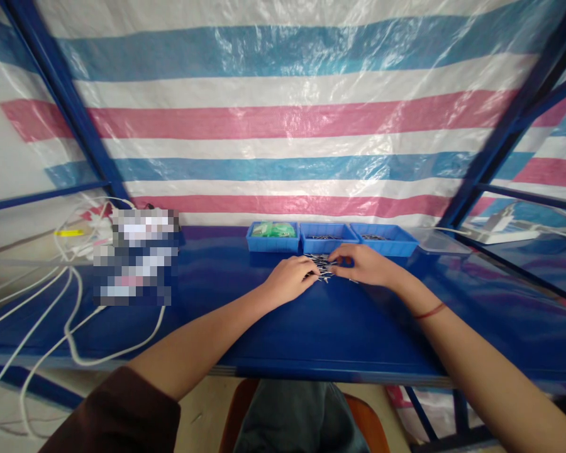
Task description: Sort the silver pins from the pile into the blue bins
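Observation:
A loose pile of thin, silvery metal pieces like screws or nails [321, 265] lies on the blue tabletop between my two hands. My left hand [287, 278] rests at the pile's left edge, its fingers bent in with the thumb close to them. Whatever sits between those fingertips is too small to make out. From the other side my right hand [365, 265] reaches over the pile's right edge. Its thumb and curved forefinger are apart, and nothing shows between them. A few of the pieces stick out below the fingertips.
Just behind the pile stand a blue bin [272, 245] with green bags, a middle blue bin [327, 246] and a right blue bin [391, 246], both holding small dark metal pieces. White cables [70, 314] trail at the left. A power strip [509, 234] lies far right.

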`<state>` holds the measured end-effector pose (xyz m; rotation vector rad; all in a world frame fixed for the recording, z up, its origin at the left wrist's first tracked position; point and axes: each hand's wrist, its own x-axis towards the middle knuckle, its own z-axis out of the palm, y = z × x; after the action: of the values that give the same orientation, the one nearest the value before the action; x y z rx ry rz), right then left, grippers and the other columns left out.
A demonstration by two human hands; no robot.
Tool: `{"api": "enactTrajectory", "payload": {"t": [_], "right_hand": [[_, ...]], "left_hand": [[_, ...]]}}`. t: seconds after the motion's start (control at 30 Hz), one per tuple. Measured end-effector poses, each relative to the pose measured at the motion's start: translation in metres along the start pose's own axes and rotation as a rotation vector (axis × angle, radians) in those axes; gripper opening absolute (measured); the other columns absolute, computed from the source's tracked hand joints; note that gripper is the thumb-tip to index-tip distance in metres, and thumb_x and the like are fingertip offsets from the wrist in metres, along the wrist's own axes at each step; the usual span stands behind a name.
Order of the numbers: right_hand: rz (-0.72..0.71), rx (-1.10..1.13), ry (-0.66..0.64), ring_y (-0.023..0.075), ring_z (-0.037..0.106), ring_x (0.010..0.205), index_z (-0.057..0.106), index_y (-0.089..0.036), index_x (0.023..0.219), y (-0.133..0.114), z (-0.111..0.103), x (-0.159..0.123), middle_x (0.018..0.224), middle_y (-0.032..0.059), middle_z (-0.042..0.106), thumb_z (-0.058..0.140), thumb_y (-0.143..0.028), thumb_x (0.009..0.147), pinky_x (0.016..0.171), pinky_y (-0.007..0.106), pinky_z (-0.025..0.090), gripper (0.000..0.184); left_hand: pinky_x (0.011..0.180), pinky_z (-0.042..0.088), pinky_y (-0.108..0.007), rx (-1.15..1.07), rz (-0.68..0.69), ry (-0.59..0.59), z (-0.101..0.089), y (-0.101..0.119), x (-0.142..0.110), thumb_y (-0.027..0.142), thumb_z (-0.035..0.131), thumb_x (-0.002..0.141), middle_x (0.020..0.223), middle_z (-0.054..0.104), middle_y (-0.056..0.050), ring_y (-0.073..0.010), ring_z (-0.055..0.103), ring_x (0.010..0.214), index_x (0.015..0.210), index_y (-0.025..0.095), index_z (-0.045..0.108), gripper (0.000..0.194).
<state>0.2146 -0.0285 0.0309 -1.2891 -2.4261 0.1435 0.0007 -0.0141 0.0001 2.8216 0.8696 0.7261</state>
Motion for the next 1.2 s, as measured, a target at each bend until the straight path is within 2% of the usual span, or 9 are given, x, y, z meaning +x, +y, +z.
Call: {"api": "enactTrajectory", "payload": {"t": [0.17, 0.47, 0.73, 0.9, 1.03, 1.2], "right_hand": [[-0.038, 0.023, -0.078, 0.0170, 0.059, 0.070, 0.068, -0.017, 0.086, -0.009, 0.012, 0.003, 0.080, 0.0067, 0.063, 0.055, -0.025, 0.077, 0.066, 0.028, 0.044, 0.018], [-0.081, 0.068, -0.024, 0.0138, 0.054, 0.063, 0.061, -0.017, 0.071, -0.011, 0.020, 0.006, 0.071, 0.0033, 0.059, 0.051, -0.013, 0.073, 0.061, 0.025, 0.041, 0.011], [-0.078, 0.089, -0.020, 0.0141, 0.055, 0.065, 0.064, -0.017, 0.080, -0.014, 0.022, 0.006, 0.074, 0.0037, 0.061, 0.048, -0.006, 0.070, 0.063, 0.025, 0.041, 0.022], [-0.081, 0.090, 0.010, 0.0133, 0.053, 0.063, 0.061, -0.017, 0.072, -0.017, 0.020, 0.005, 0.071, 0.0034, 0.060, 0.049, -0.006, 0.069, 0.061, 0.025, 0.041, 0.017], [-0.055, 0.093, 0.096, 0.0134, 0.053, 0.063, 0.059, -0.017, 0.072, -0.021, 0.016, 0.005, 0.071, 0.0024, 0.059, 0.049, -0.010, 0.071, 0.062, 0.026, 0.041, 0.012], [-0.009, 0.306, 0.203, 0.0130, 0.055, 0.065, 0.058, -0.017, 0.076, -0.031, 0.015, 0.006, 0.071, 0.0016, 0.061, 0.051, -0.023, 0.078, 0.061, 0.025, 0.042, 0.010]], "left_hand": [[0.081, 0.045, -0.030, 0.006, -0.029, 0.021, 0.000, 0.000, -0.001, 0.021, 0.051, 0.084, 0.097, 0.063, -0.004, -0.0170, 0.059, 0.089, 0.088, 0.019, 0.063, 0.013], [0.083, 0.044, -0.032, 0.014, -0.066, 0.070, 0.005, -0.005, -0.001, 0.027, 0.054, 0.083, 0.096, 0.063, -0.004, -0.0184, 0.057, 0.090, 0.087, 0.020, 0.063, 0.012], [0.081, 0.044, -0.032, -0.004, -0.053, 0.107, 0.003, -0.003, -0.001, 0.028, 0.052, 0.084, 0.095, 0.063, -0.004, -0.0180, 0.057, 0.088, 0.087, 0.020, 0.064, 0.014], [0.080, 0.044, -0.033, -0.017, -0.071, 0.106, 0.001, -0.001, 0.000, 0.028, 0.051, 0.085, 0.093, 0.063, -0.004, -0.0183, 0.058, 0.087, 0.088, 0.020, 0.063, 0.015], [0.080, 0.044, -0.033, -0.029, -0.091, 0.126, 0.003, -0.001, 0.000, 0.028, 0.053, 0.083, 0.093, 0.063, -0.004, -0.0188, 0.057, 0.088, 0.089, 0.020, 0.062, 0.013], [0.076, 0.044, -0.031, -0.060, -0.074, 0.139, 0.003, 0.000, 0.001, 0.033, 0.053, 0.084, 0.087, 0.062, -0.004, -0.0182, 0.057, 0.082, 0.087, 0.019, 0.061, 0.017]]}}
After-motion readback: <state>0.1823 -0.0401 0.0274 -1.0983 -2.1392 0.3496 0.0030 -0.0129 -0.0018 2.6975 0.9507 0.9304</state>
